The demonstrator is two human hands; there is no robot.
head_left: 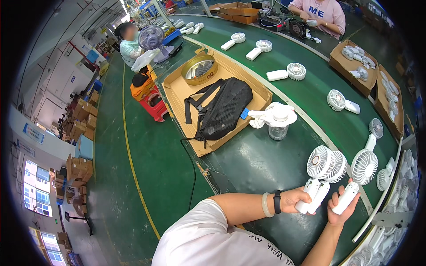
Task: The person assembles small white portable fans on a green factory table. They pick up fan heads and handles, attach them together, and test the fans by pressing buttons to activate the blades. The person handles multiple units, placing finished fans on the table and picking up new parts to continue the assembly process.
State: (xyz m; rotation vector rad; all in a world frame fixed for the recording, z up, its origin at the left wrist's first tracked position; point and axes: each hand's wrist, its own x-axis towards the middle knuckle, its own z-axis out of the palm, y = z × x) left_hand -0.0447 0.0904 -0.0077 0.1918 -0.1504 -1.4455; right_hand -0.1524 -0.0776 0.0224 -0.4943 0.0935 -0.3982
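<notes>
My left hand (290, 200), with a watch band and a pale bracelet at its wrist, is closed around the handles of two white handheld fans (318, 163), held side by side with their round heads up. Just to the right, my right hand (338, 213) grips one more white handheld fan (347, 198) by its handle. That fan's slatted head is tilted up and to the right. Beyond it a loose handheld fan (376, 128) lies on the green belt, and another one (384, 179) is near the belt's right edge.
Several fans lie along the green conveyor belt (306, 99). A cardboard tray (171, 84) holds a black mesh bag (228, 106) and a round tin (199, 70). White gloves (273, 116) rest on a clear jar (278, 133). Boxes of fans (355, 62) stand across the belt, near a co-worker (321, 15).
</notes>
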